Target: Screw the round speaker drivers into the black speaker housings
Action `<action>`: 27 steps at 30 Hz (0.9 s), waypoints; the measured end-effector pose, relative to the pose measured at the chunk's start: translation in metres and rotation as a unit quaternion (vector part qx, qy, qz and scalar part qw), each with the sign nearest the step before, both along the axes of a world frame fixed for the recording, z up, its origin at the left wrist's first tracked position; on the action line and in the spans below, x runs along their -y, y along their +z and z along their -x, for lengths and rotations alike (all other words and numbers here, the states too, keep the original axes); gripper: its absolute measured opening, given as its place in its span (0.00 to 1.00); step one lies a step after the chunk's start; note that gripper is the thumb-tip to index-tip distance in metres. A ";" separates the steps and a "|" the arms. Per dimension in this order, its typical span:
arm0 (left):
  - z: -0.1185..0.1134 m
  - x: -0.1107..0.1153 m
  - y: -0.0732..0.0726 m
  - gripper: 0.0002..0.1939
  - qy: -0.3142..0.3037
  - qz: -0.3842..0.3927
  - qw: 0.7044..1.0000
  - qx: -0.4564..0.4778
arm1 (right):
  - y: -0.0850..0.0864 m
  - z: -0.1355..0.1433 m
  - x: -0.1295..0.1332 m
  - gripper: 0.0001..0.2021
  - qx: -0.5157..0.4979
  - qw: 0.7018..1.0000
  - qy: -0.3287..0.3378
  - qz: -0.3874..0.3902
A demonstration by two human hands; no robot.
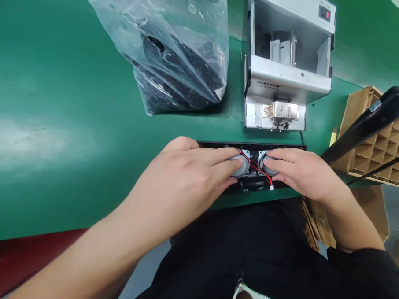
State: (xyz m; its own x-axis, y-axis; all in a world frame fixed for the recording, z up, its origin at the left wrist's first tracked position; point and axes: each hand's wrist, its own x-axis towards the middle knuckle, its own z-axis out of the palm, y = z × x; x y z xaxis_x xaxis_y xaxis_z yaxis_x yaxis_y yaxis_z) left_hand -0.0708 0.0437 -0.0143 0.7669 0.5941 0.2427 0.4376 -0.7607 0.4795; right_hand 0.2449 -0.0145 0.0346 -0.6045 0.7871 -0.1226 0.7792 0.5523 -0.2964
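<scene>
A long black housing point(251, 185) lies along the front edge of the green table. Inside it sit two round grey speakers with square metal frames. My left hand point(188, 175) has its fingers round the left speaker point(241, 168). The fingers of my right hand point(304, 171) grip the right speaker point(269, 166). Red and black wires point(263, 171) cross between the speakers and end in a small white connector point(272, 187) at the housing's near side. Both ends of the housing are partly hidden by my hands.
A clear plastic bag point(183, 65) with dark parts lies behind my left hand. A silver machine point(288, 78) stands behind the housing. To the right are a black arm-like bar point(369, 121) and a cardboard divider box point(381, 153) with many cells.
</scene>
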 end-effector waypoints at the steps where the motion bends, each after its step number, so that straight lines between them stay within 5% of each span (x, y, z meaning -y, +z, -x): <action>1: 0.000 0.001 0.001 0.19 0.003 0.005 1.000 -0.004 | 0.002 0.001 0.000 0.14 0.010 1.000 -0.003 0.009; 8: 0.002 0.007 0.006 0.20 0.019 0.038 0.998 -0.041 | 0.011 0.009 0.010 0.16 0.054 0.997 -0.048 0.001; 14: 0.009 0.007 0.024 0.16 0.029 0.038 0.998 -0.041 | 0.030 -0.007 0.029 0.16 -0.054 0.986 -0.089 -0.127; 17: 0.002 0.010 0.030 0.12 0.066 0.014 0.998 0.016 | 0.020 -0.017 0.040 0.07 -0.186 0.886 -0.274 -0.326; 19: -0.012 0.013 0.030 0.12 0.056 -0.012 0.998 0.037 | 0.001 -0.023 0.041 0.13 -0.230 0.786 -0.369 -0.440; 20: -0.021 0.014 0.029 0.11 0.042 -0.027 0.998 0.037 | -0.009 -0.026 0.039 0.19 -0.232 0.760 -0.392 -0.464; 23: -0.049 0.016 0.027 0.11 0.007 -0.070 0.998 0.004 | -0.038 -0.039 0.030 0.35 -0.248 0.768 -0.430 -0.404; 27: -0.069 0.015 0.022 0.16 -0.008 -0.100 0.993 -0.063 | -0.055 -0.052 0.019 0.25 -0.384 0.777 -0.469 -0.171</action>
